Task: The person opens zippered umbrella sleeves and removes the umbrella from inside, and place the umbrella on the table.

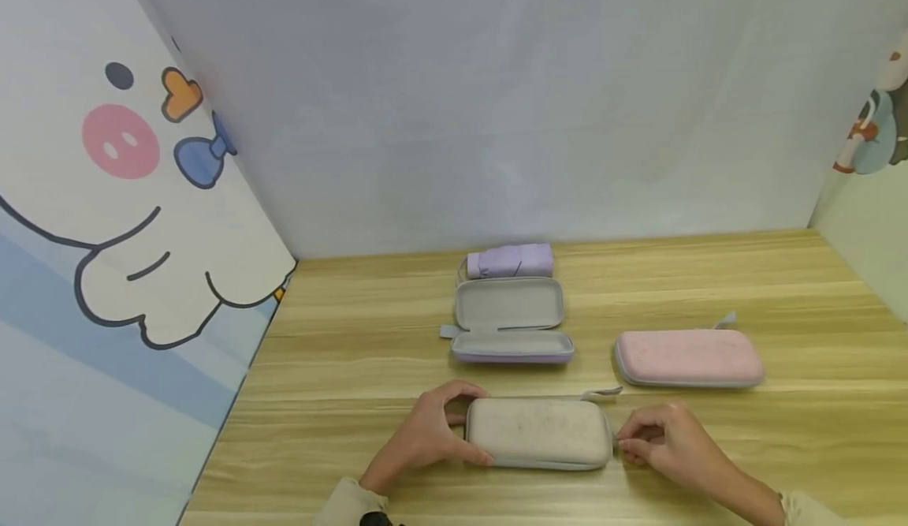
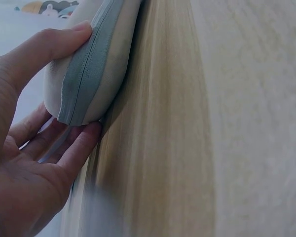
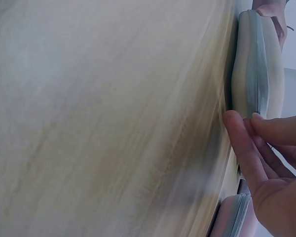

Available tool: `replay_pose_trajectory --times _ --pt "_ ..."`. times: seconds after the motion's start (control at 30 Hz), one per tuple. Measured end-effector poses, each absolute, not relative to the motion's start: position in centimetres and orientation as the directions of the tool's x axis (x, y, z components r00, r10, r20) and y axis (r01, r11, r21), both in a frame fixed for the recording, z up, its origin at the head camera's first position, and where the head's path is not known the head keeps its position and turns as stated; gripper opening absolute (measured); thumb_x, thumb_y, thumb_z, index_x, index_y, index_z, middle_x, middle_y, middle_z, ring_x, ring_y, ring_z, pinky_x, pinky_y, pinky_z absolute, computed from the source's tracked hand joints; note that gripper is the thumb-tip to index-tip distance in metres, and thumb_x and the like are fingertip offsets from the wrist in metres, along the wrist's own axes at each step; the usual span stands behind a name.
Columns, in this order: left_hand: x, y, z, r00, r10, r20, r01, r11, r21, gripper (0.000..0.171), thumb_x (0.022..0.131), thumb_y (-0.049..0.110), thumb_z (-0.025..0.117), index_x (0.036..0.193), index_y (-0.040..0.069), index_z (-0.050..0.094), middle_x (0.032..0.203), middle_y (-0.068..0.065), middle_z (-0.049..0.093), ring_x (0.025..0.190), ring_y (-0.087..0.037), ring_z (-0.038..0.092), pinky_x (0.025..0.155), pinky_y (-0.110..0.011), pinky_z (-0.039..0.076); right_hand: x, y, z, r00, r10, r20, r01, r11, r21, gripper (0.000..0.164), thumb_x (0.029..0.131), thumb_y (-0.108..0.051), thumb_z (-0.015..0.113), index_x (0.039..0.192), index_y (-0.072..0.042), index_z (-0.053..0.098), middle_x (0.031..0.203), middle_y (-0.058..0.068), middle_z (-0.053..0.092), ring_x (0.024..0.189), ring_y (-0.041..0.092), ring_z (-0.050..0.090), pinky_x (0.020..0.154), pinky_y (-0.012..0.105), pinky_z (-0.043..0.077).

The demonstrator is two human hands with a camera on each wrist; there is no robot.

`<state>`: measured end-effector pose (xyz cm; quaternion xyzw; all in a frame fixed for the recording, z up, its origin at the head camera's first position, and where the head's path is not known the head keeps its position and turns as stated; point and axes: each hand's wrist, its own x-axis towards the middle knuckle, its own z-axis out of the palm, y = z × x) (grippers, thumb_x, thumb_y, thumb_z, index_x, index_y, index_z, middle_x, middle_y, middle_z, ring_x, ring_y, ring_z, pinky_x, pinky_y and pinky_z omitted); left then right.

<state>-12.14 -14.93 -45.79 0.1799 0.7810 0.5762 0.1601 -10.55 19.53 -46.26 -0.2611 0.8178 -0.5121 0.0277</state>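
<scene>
A cream zip case point(image 1: 539, 431) lies flat at the front of the table, with a grey-blue zipper band along its side. My left hand point(image 1: 433, 427) grips its left end, thumb on the near side and fingers round the far side. In the left wrist view the thumb presses on the zipper band point(image 2: 91, 64). At the case's right end my right hand point(image 1: 667, 439) pinches the small zipper pull point(image 1: 615, 442) between thumb and fingers. The right wrist view mostly hides the pull behind the fingertips point(image 3: 232, 118). A grey fabric strap point(image 1: 601, 393) sticks out behind the case.
Behind the cream case stands an opened purple case point(image 1: 512, 357) with a grey lining. A folded lilac umbrella point(image 1: 514, 261) lies beyond it, near the back wall. To the right rests a closed pink case point(image 1: 688, 358). A printed cartoon sheet point(image 1: 120, 234) covers the left side.
</scene>
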Motion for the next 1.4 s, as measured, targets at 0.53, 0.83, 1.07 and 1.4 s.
replay_pose_trajectory --times 0.53,0.83,1.07,1.4 --pt "-12.5 -15.4 -47.8 -0.885 0.465 -0.034 0.093 0.247 0.965 0.066 0.060 0.013 0.091 0.118 0.014 0.060 0.122 -0.003 0.055 0.115 -0.024 0.052 0.087 -0.028 0.049 -9.3 19.6 -46.2 -0.876 -0.463 0.135 -0.315 0.336 -0.888 0.014 0.078 0.012 0.067 0.076 -0.001 0.069 0.069 0.004 0.067 0.058 0.011 0.063 0.049 0.029 0.053" --pt "-12.5 -15.5 -47.7 -0.887 0.462 -0.014 0.111 0.242 0.964 0.066 0.060 0.014 0.091 0.118 0.013 0.060 0.122 -0.004 0.055 0.115 -0.024 0.052 0.087 -0.028 0.049 -9.1 19.5 -46.1 -0.877 -0.456 0.154 -0.328 0.331 -0.885 0.011 0.077 0.011 0.069 0.076 0.000 0.070 0.070 0.005 0.068 0.059 0.012 0.065 0.050 0.029 0.054" --pt "-12.3 -15.4 -47.4 -0.888 0.460 -0.019 0.115 0.262 0.958 0.066 0.061 0.010 0.090 0.119 0.010 0.059 0.122 -0.006 0.055 0.114 -0.027 0.052 0.087 -0.029 0.049 -8.7 19.4 -46.2 -0.876 -0.451 0.172 -0.337 0.316 -0.887 0.009 0.077 0.010 0.070 0.077 0.001 0.070 0.068 0.003 0.067 0.057 0.013 0.064 0.049 0.028 0.053" --pt "-12.1 -15.0 -46.4 -0.889 0.457 -0.033 0.104 0.270 0.957 0.065 0.062 0.011 0.089 0.120 0.008 0.059 0.123 -0.006 0.055 0.114 -0.028 0.053 0.087 -0.030 0.049 -8.5 19.5 -46.2 -0.879 -0.447 0.166 -0.337 0.336 -0.880 0.009 0.078 0.009 0.069 0.078 0.001 0.069 0.069 0.003 0.067 0.058 0.011 0.064 0.051 0.028 0.054"
